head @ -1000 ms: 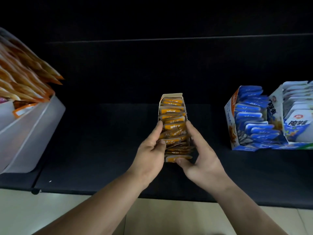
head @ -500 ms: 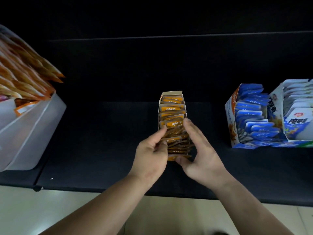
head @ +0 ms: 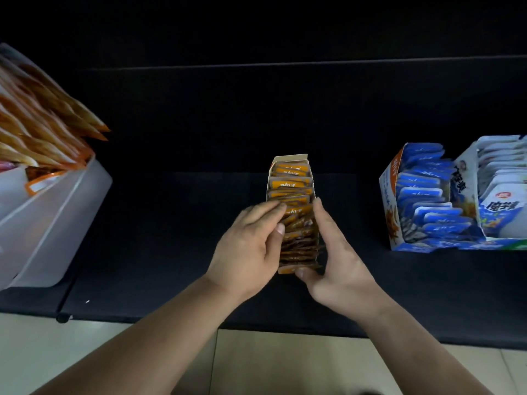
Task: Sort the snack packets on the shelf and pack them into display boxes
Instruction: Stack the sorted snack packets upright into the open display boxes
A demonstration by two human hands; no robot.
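A narrow cardboard display box (head: 289, 160) filled with a row of orange snack packets (head: 291, 185) stands on the black shelf (head: 171, 238) in the middle. My left hand (head: 251, 246) lies against the box's left side, its fingertips on the packets about halfway along the row. On the other side my right hand (head: 336, 258) cups the box, fingers straight along its wall and thumb curled under the near end.
A translucent plastic bin (head: 51, 223) with orange packets (head: 37, 124) tilts at the left. At the right stand a display box of blue packets (head: 422, 195) and one of white packets (head: 502, 189). A pale tiled floor (head: 85, 346) shows below the shelf edge.
My left hand's fingers have slid further up and over the packets. The right hand has stayed on the box's right side.
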